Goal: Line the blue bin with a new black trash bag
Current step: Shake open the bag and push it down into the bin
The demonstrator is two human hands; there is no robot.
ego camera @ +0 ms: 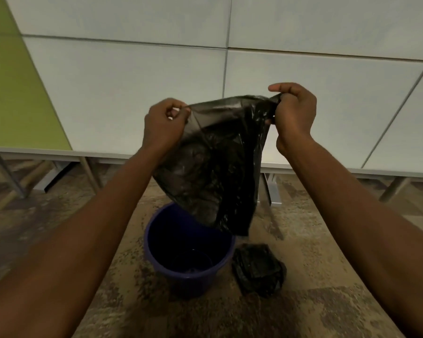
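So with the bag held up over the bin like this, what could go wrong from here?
The black trash bag looks only partly opened between the left hand and right hand, so it might drop in bunched. Its lower end hangs past the far rim of the blue bin, toward the crumpled black bag on the floor, and could land outside.

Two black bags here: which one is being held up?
The spread-out black bag, pinched at its top edge by both hands above the blue bin. The other, a crumpled bundle, lies on the floor beside it.

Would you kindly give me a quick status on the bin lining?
Both hands, left and right, pinching black trash bag top edge, above blue bin. Bin unlined. Crumpled black bundle on floor beside bin, not blocking.
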